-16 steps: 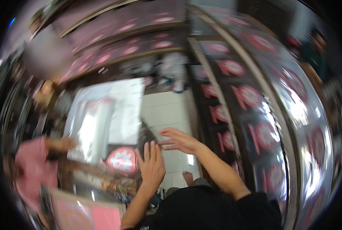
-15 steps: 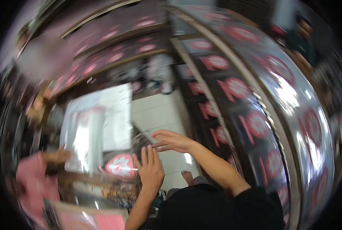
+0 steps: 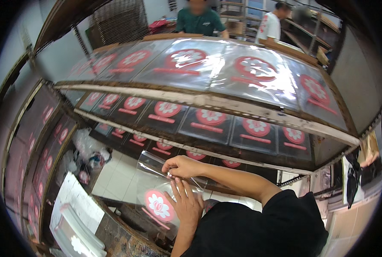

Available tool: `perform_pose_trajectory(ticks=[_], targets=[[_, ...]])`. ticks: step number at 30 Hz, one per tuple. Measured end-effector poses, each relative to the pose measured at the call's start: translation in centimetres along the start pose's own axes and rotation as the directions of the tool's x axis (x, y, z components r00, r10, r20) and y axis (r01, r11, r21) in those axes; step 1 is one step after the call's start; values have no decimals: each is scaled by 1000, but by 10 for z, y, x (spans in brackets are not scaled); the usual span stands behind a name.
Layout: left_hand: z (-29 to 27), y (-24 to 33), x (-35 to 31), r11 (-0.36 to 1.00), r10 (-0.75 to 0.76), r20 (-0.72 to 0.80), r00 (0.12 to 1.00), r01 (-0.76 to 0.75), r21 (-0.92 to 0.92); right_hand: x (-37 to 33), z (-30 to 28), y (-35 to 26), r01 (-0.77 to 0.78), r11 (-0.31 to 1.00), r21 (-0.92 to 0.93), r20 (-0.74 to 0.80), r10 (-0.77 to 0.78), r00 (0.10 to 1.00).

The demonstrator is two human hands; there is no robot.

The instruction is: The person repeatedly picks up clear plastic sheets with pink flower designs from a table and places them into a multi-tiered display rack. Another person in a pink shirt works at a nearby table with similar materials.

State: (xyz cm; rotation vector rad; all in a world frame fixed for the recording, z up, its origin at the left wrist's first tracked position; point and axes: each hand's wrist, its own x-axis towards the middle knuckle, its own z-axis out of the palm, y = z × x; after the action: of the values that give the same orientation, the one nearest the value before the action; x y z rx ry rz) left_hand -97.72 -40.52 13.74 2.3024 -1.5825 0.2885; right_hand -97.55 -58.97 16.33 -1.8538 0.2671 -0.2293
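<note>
A thin clear plastic bag (image 3: pixel 158 205) is in front of me, printed with a pink circle, a white flower and a pink bar. My right hand (image 3: pixel 183 167) comes in from the right and pinches the bag's far part with bent fingers. Just below it my left hand (image 3: pixel 185 206) lies along the bag's right side, fingers close together and thumb on the film. The fingertips of both hands nearly meet; what lies under the left palm is hidden.
A metal rack (image 3: pixel 208 101) crosses ahead, with similar printed bags (image 3: pixel 255 70) laid flat on its tiers. At lower left stands a stained worktable (image 3: pixel 118 233) with a white board (image 3: pixel 81 201) and clear film (image 3: pixel 77 240). Behind the rack are a person in green (image 3: pixel 201 22) and another in white (image 3: pixel 269 26).
My view has swung right, from the worktable toward the rack. The bag has come off the table side and is now held up between both hands.
</note>
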Motion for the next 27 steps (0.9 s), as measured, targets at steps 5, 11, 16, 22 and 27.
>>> perform_pose_trajectory(ticks=[5,11,16,22,27], targets=[[-22,41,-9,918,308,-281,909,-361,-163,-102,-70,-78,95,948,-303,-85,-126,988],[-40,44,3,826,217,-524,824,-441,-352,-226,-146,-211,22,736,-677,-244,-252,937],[5,50,31,794,104,-434,895,-338,-506,-300,-230,-312,-235,674,-700,-427,-131,895],[107,70,10,805,78,-52,996,-94,-586,-344,-362,-343,-574,502,-647,-674,-25,738],[208,66,-62,841,42,209,977,78,-535,-346,-472,-282,-630,501,-594,-652,158,741]])
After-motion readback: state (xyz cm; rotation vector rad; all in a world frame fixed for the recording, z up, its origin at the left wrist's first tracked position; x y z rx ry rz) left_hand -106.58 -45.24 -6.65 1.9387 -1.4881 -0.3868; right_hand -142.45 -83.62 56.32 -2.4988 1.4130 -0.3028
